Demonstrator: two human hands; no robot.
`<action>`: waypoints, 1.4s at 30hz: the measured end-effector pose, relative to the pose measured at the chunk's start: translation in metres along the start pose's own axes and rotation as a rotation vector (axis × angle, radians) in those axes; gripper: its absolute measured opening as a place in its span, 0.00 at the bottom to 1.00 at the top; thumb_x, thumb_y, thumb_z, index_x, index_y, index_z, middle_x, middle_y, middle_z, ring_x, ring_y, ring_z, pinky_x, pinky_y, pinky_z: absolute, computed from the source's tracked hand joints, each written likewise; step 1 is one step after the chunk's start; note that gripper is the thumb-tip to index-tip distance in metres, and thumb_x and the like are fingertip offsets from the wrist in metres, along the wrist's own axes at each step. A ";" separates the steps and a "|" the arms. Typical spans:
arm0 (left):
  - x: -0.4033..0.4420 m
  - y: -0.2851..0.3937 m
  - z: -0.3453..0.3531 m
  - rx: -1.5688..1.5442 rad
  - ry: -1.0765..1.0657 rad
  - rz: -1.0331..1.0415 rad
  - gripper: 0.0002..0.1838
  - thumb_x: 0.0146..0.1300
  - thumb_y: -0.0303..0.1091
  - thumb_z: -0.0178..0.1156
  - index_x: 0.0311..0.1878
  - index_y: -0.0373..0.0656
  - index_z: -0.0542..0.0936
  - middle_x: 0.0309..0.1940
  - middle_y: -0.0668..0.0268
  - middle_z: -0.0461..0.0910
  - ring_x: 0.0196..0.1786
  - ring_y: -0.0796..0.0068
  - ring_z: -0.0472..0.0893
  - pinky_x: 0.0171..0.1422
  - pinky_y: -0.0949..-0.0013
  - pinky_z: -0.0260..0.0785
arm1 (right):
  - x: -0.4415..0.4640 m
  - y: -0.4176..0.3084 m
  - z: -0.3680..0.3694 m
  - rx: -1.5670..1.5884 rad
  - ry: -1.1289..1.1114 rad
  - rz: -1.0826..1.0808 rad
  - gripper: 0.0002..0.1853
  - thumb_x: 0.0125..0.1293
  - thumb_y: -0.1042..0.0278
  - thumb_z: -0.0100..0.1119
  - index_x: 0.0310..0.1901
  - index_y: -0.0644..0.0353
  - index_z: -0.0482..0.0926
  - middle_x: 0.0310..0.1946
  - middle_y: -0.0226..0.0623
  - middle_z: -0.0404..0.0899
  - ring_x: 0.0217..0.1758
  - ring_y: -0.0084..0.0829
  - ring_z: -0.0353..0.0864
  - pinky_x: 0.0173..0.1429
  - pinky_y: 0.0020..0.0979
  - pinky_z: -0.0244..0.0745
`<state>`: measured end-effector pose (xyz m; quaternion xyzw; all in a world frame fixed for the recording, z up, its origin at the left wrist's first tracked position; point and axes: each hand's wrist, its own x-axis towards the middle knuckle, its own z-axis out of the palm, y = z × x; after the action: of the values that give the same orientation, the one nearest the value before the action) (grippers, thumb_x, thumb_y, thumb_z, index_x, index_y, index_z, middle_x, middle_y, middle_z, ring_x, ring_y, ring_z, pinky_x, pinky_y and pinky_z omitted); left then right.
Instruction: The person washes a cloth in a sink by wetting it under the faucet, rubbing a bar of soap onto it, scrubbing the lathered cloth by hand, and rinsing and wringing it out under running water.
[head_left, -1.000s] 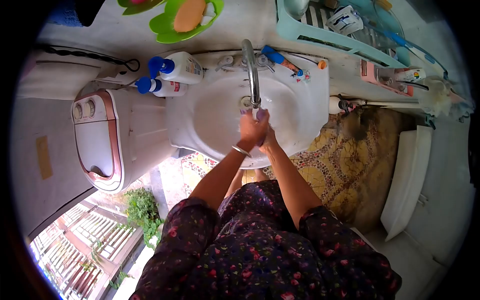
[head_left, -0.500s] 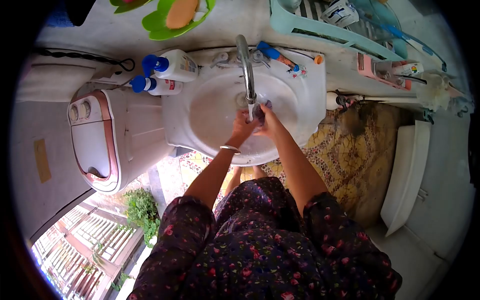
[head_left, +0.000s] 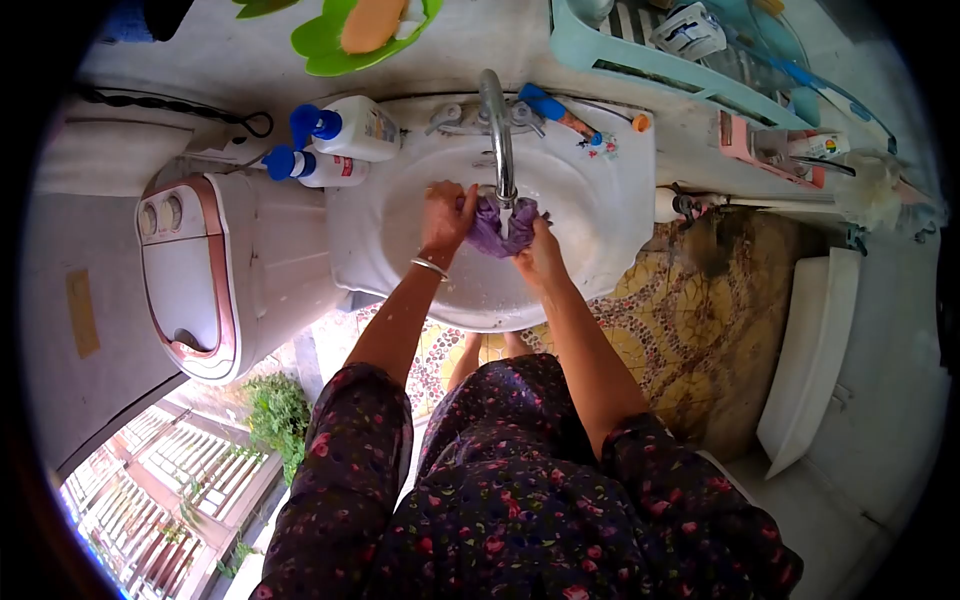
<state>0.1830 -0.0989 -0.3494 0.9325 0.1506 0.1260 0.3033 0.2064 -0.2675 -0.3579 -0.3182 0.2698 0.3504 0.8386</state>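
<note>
My left hand has its fingers curled nearly closed, apparently pinching the left edge of the purple cloth; my right hand grips its right end, thumb against fingers. I seem to hold it spread so the stream wets its middle, below the faucet, over the basin. Crumpled, it has no clear front; its long axis runs left to right.

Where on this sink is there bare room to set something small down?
The sink's right rim has a bare patch between the basin and outer edge; so does the left rim, just in front of the bottles. It's crowded at the back around the faucet and blue tube, and mid-basin around the purple cloth.
</note>
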 end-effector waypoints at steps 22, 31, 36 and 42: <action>-0.034 0.090 0.013 -0.209 -0.163 -0.412 0.18 0.49 0.47 0.64 0.38 0.43 0.81 0.35 0.51 0.79 0.38 0.51 0.79 0.44 0.55 0.71 | 0.009 0.025 -0.023 -0.097 -0.064 0.207 0.16 0.69 0.49 0.45 0.43 0.53 0.71 0.35 0.32 0.76 0.37 0.27 0.77 0.42 0.31 0.76; -0.036 -0.022 0.032 0.124 -0.505 -0.195 0.25 0.59 0.56 0.50 0.41 0.41 0.80 0.34 0.53 0.81 0.42 0.53 0.80 0.48 0.55 0.70 | 0.003 -0.020 -0.003 -0.772 0.051 0.093 0.22 0.65 0.62 0.51 0.60 0.53 0.63 0.48 0.33 0.71 0.48 0.29 0.73 0.57 0.36 0.67; -0.038 0.016 -0.002 -0.537 -0.417 -0.471 0.22 0.56 0.50 0.60 0.40 0.37 0.79 0.31 0.53 0.80 0.39 0.55 0.79 0.45 0.60 0.71 | 0.009 -0.021 -0.001 -0.868 0.234 0.169 0.34 0.64 0.48 0.52 0.67 0.48 0.54 0.62 0.37 0.61 0.63 0.40 0.62 0.64 0.46 0.60; -0.073 0.096 0.014 -0.523 -0.044 0.039 0.14 0.43 0.38 0.70 0.30 0.39 0.81 0.35 0.60 0.79 0.38 0.59 0.78 0.43 0.65 0.71 | 0.025 -0.001 -0.012 -0.015 -0.263 0.428 0.27 0.67 0.43 0.46 0.54 0.60 0.68 0.36 0.41 0.78 0.43 0.35 0.79 0.51 0.35 0.75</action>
<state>0.1393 -0.2064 -0.3124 0.8277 0.0881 0.1463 0.5346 0.2199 -0.2662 -0.3825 -0.2119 0.2171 0.5604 0.7706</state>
